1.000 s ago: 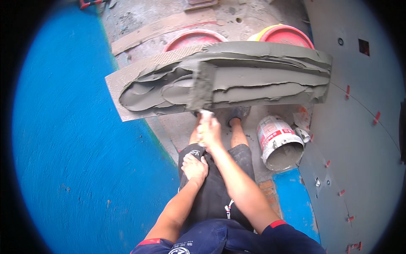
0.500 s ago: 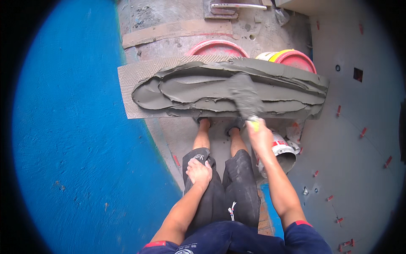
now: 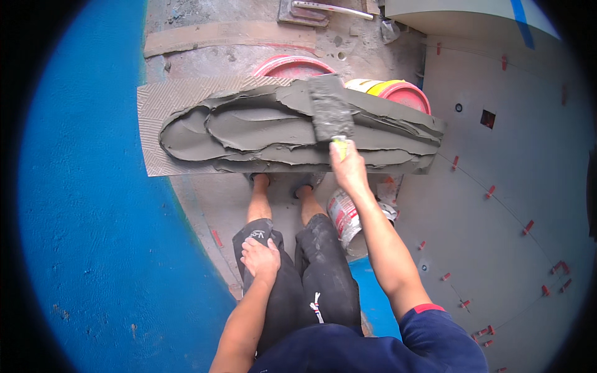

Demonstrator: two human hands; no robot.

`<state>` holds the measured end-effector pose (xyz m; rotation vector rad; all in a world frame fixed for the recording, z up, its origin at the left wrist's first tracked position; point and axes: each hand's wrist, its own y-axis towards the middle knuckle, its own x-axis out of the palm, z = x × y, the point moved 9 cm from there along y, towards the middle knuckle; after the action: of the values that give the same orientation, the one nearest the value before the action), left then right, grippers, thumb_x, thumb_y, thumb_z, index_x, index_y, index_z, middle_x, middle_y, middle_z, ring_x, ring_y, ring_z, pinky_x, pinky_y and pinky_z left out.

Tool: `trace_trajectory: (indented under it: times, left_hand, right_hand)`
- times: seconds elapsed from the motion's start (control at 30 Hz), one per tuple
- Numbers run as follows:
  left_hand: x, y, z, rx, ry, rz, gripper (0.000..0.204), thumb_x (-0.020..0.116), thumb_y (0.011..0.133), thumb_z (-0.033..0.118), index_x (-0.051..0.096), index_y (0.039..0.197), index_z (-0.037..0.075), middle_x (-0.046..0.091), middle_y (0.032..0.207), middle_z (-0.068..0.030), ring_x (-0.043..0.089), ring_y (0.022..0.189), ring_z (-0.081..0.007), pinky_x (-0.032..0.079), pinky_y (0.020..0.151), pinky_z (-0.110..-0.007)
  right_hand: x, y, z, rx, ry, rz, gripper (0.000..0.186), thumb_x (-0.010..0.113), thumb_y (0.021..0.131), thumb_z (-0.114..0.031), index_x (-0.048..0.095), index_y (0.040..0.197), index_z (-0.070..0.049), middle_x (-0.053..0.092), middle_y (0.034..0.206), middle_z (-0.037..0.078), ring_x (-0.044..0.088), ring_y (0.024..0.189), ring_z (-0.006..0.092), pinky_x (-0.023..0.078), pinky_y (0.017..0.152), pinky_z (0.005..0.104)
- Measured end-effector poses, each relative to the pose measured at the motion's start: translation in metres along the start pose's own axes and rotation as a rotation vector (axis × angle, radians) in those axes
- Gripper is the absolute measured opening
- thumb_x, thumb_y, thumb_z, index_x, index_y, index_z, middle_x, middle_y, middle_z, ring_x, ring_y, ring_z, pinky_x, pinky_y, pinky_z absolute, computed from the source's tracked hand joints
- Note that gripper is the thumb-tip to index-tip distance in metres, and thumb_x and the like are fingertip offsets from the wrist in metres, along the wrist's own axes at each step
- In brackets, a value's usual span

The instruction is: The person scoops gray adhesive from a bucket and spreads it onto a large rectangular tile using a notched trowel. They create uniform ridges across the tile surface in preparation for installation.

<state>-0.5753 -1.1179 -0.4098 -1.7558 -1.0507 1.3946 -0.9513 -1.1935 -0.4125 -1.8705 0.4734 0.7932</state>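
Observation:
My right hand is closed around the yellow handle of a trowel, whose blade is coated in grey mortar. The blade lies over the middle of a long tile with a ribbed back. A thick, ridged layer of wet grey mortar covers most of that tile; its left end and upper left edge show bare. My left hand rests on my left knee, fingers spread over the dark shorts and holding nothing.
Red-topped buckets stand under the tile's far edge, one with a yellow rim. A mortar-smeared white bucket tilts by my right leg. A blue-coated surface fills the left. Grey tiling with red clips lies right.
The trowel blade has swung more upright over the mortar, reaching the tile's far edge. The whole view has shifted, so the tile sits further left. My left hand stays on the knee.

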Motion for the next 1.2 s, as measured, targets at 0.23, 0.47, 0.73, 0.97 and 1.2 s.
trace_trajectory:
  times: [0.23,0.47,0.73,0.97,1.2]
  left_hand:
    - [-0.013,0.003,-0.001,0.014,-0.077,-0.009,0.062,0.064,0.093,0.044,0.049,0.126,-0.006,0.057,0.118,-0.0204,0.061,0.112,-0.0362,0.046,0.096,-0.049]
    - [-0.013,0.005,-0.003,0.029,-0.049,0.039,0.062,0.065,0.092,0.044,0.050,0.125,-0.006,0.057,0.118,-0.0202,0.062,0.111,-0.0361,0.047,0.095,-0.048]
    - [-0.021,0.008,0.006,0.064,-0.038,0.029,0.061,0.065,0.092,0.043,0.050,0.126,-0.006,0.057,0.117,-0.0201,0.061,0.110,-0.0365,0.047,0.094,-0.049]
    - [-0.018,0.004,0.004,0.033,-0.029,0.037,0.067,0.064,0.092,0.045,0.048,0.130,-0.008,0.058,0.117,-0.0195,0.061,0.109,-0.0350,0.047,0.095,-0.049]
    - [-0.016,0.006,0.013,0.038,-0.063,0.045,0.071,0.065,0.091,0.045,0.046,0.132,-0.010,0.058,0.118,-0.0199,0.062,0.107,-0.0348,0.047,0.096,-0.050]
  right_hand:
    - [-0.080,0.014,0.093,0.181,-0.129,0.344,0.055,0.054,0.100,-0.051,0.056,0.127,-0.002,0.069,0.107,0.034,0.066,0.106,0.0502,0.052,0.090,0.0530]
    - [-0.050,-0.030,0.023,-0.085,0.091,0.058,0.053,0.057,0.100,-0.048,0.062,0.126,-0.002,0.071,0.112,0.025,0.069,0.107,0.0392,0.052,0.092,0.0428]
    - [-0.042,0.027,0.067,0.005,0.087,0.094,0.055,0.055,0.101,-0.050,0.062,0.126,-0.002,0.070,0.109,0.025,0.068,0.105,0.0394,0.053,0.090,0.0430]
    - [-0.025,-0.031,0.141,0.528,1.036,-0.062,0.044,0.051,0.102,-0.056,0.051,0.098,-0.013,0.049,0.065,0.000,0.048,0.047,0.0132,0.040,0.039,0.0303]
    - [0.149,-0.079,-0.056,0.331,1.291,-0.489,0.045,0.048,0.104,-0.055,0.050,0.099,-0.011,0.054,0.070,0.003,0.051,0.047,0.0157,0.042,0.040,0.0329]
